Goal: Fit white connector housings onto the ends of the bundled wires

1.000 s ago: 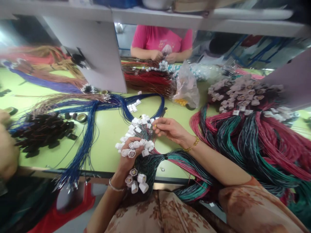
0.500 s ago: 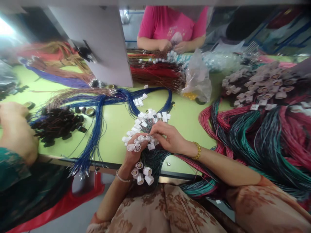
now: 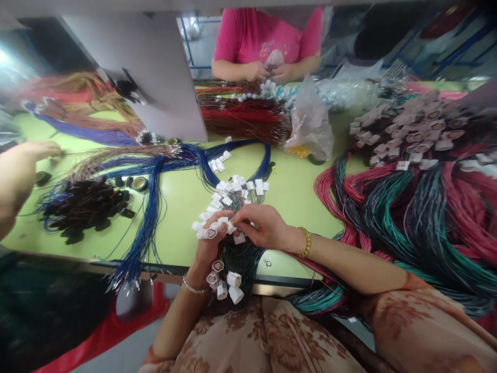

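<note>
My left hand (image 3: 209,246) is closed around several white plug connectors (image 3: 212,232), their open ends facing me. Thumb and fingers of my right hand (image 3: 262,225) are pinched at the face of one of these connectors; a tiny yellowish piece seems to show at the fingertips, too small to name surely. Behind my hands lies a cluster of white connectors (image 3: 223,199) on thin wires. Below my left wrist hang more white connectors (image 3: 234,280), beside a dark green wire bundle (image 3: 246,264) that runs over the table edge.
Red, black and green wire bundles (image 3: 388,207) cover the right side, with a heap of white connectors (image 3: 423,127) behind. Blue wires (image 3: 153,207) and black connectors (image 3: 85,207) lie left. A co-worker's arm (image 3: 19,176) reaches in from the left; a person in pink (image 3: 267,41) sits opposite.
My right fingers have moved left and down onto the connectors in my left hand, from just behind them. The co-worker's arm at left has reached farther over the table.
</note>
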A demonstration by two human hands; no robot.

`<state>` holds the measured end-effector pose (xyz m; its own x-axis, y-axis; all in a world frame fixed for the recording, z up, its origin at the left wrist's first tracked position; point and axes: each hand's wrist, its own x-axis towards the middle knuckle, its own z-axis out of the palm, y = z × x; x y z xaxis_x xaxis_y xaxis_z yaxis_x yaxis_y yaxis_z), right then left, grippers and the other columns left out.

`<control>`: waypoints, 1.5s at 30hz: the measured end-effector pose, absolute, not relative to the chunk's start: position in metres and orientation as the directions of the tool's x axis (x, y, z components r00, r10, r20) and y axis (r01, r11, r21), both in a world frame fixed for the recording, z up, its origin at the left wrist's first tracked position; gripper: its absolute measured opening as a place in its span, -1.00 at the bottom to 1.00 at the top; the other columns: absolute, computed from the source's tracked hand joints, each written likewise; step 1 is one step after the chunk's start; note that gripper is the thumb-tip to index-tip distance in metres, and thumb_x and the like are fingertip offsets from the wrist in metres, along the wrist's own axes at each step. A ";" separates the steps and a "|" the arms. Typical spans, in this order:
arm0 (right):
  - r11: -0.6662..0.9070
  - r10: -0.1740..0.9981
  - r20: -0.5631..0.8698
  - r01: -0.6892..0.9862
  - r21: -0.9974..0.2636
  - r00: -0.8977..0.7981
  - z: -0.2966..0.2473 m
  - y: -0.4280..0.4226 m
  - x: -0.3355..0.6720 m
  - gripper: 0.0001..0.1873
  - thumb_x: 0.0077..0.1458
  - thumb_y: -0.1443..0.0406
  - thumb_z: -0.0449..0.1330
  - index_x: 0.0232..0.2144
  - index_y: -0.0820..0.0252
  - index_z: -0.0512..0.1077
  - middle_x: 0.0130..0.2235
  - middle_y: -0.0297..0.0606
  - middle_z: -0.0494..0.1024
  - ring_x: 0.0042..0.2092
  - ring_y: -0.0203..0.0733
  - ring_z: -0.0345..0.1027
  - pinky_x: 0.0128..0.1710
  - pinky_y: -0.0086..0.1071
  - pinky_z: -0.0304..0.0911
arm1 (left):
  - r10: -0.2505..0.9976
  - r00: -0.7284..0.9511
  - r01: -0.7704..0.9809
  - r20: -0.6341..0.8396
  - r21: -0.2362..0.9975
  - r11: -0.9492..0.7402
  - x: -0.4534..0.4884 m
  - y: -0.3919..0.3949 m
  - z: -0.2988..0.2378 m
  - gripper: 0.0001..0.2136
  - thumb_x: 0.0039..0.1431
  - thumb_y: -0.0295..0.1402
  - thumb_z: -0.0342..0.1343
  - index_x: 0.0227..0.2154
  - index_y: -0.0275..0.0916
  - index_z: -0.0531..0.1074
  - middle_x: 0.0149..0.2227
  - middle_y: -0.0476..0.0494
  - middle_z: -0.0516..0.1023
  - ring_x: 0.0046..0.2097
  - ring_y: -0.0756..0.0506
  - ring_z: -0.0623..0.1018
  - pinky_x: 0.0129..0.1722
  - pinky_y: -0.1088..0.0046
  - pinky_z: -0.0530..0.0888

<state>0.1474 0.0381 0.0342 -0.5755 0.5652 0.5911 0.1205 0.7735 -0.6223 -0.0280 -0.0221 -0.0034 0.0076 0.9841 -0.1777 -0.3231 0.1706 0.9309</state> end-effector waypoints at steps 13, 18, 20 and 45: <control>0.816 0.520 0.546 0.193 -0.545 -0.657 0.025 0.039 0.149 -0.83 0.20 0.48 0.06 -0.36 0.15 0.37 -0.40 -0.37 0.57 -0.37 -0.31 0.43 -0.37 -0.46 0.26 | 0.965 -0.002 -0.391 -0.261 0.889 0.239 -0.028 -0.020 -0.002 -0.48 0.04 -0.09 0.32 0.03 -0.25 0.49 -0.49 -0.05 0.53 -0.46 -0.08 0.51 -0.44 0.42 0.44; 0.874 0.466 0.449 0.318 -0.367 -0.762 0.011 0.028 0.144 -0.81 0.22 0.45 0.12 -0.11 0.22 0.32 -0.29 -0.28 0.53 -0.32 -0.25 0.40 -0.41 -0.40 0.25 | 0.947 -0.076 -0.451 -0.311 0.858 0.246 -0.025 -0.021 -0.001 -0.47 -0.04 -0.12 0.38 -0.02 -0.24 0.49 -0.41 -0.05 0.57 -0.42 -0.06 0.53 -0.40 0.43 0.46; 0.911 0.411 0.481 0.323 -0.258 -0.775 0.004 0.021 0.139 -0.77 0.25 0.42 0.10 -0.04 0.25 0.30 -0.22 -0.19 0.54 -0.27 -0.20 0.41 -0.39 -0.36 0.28 | 0.932 -0.125 -0.435 -0.340 0.863 0.256 -0.025 -0.023 -0.001 -0.47 -0.06 -0.13 0.40 -0.04 -0.25 0.48 -0.38 -0.05 0.58 -0.41 -0.04 0.53 -0.37 0.45 0.46; 0.075 0.996 0.092 0.727 -0.682 -0.017 -0.021 0.184 0.228 -0.91 0.16 0.36 0.17 -0.36 0.24 0.47 -0.22 -0.10 0.59 -0.18 -0.11 0.36 -0.08 -0.28 0.20 | 0.981 -0.196 0.209 -0.001 0.977 0.043 -0.020 -0.012 0.006 -0.68 0.05 -0.03 0.27 -0.33 -0.19 0.48 -0.24 -0.19 0.68 -0.21 -0.17 0.63 -0.24 0.34 0.55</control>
<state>0.2280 0.1843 -0.0207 -0.0168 0.9956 0.0921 0.7270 0.0754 -0.6824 -0.0196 -0.0120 0.0058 -0.1962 0.9806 -0.0009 0.2091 0.0427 0.9770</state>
